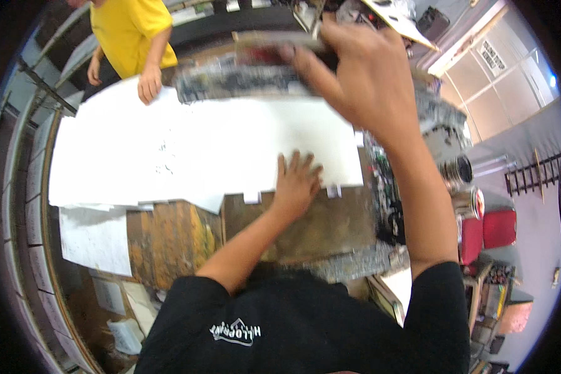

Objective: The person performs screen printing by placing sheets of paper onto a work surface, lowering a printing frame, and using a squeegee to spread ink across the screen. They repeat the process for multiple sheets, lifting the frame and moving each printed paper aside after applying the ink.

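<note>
Gripping a long flat bar point(274, 43) at the far edge of the table, the right hand point(355, 78) has its fingers curled over it, the bar blurred and dark-smeared. Left hand point(296, 184) lies flat and open, fingers spread, pressing the near edge of 1 big white sheet point(187, 149). More white paper point(96, 240) lies under it at the left. Across the table, 1 person in a yellow shirt point(131, 34) rests a hand point(148, 84) on the sheet's far corner. Worn, paint-stained wooden table point(168, 240). 2 red seats point(489, 234) stand at right in a cluttered workshop.
</note>
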A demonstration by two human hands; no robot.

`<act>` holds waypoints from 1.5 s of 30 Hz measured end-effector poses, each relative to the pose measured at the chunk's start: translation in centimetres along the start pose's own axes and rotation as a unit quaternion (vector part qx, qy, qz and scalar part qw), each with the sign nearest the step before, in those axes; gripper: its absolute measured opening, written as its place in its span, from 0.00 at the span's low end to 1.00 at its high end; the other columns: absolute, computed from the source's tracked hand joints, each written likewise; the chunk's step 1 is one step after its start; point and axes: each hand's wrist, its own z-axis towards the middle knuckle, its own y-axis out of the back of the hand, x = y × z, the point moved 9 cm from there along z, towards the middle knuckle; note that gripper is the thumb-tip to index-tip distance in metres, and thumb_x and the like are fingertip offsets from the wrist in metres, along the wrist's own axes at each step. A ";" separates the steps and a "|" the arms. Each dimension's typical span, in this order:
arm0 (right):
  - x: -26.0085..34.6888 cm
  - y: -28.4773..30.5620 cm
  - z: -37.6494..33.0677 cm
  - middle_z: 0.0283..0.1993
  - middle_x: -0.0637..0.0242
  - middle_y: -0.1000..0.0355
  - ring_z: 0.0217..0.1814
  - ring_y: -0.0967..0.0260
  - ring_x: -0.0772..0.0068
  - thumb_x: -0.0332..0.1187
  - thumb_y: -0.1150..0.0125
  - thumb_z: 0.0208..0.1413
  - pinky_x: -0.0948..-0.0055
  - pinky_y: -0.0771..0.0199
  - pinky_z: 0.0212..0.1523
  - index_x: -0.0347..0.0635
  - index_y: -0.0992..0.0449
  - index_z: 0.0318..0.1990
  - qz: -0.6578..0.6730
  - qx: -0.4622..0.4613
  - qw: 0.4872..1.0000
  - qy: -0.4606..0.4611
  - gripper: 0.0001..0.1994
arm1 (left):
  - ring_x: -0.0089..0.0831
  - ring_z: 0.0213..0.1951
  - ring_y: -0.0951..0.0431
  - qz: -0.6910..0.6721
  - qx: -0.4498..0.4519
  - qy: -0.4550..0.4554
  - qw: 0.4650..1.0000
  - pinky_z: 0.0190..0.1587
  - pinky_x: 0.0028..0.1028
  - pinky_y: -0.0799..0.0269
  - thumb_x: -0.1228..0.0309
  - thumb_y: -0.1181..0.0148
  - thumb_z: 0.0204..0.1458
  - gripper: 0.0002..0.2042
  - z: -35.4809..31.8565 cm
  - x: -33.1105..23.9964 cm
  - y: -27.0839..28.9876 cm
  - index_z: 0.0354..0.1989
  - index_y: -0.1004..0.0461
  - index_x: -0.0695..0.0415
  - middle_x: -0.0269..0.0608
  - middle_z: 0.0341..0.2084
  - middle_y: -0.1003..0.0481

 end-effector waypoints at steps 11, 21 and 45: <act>1.4 -0.9 -4.7 0.41 0.56 0.23 0.45 0.27 0.51 0.57 0.34 0.62 0.54 0.34 0.51 0.35 0.25 0.62 0.046 0.030 0.998 -0.023 0.34 | 0.35 0.50 0.16 -0.689 -0.234 0.191 0.659 0.53 0.30 0.17 0.73 0.14 0.46 0.51 -0.3 10.0 23.7 0.77 0.42 0.66 0.51 0.57 0.22; 5.3 -13.4 -23.2 0.48 0.61 0.21 0.53 0.24 0.53 0.47 0.30 0.61 0.49 0.27 0.54 0.51 0.18 0.54 0.198 0.279 0.939 -0.025 0.18 | 0.42 0.44 0.22 -0.066 -0.073 0.210 0.973 0.49 0.39 0.24 0.44 0.12 0.32 0.54 -12.2 9.7 17.6 0.67 0.24 0.67 0.43 0.38 0.24; -2.4 -23.8 -11.0 0.39 0.51 0.19 0.48 0.20 0.42 0.58 0.38 0.67 0.44 0.22 0.49 0.46 0.17 0.50 0.229 0.338 0.912 0.028 0.23 | 0.41 0.31 0.29 -0.085 -0.133 0.177 0.971 0.38 0.41 0.31 0.40 0.15 0.31 0.57 -13.4 10.2 16.5 0.71 0.27 0.64 0.43 0.29 0.27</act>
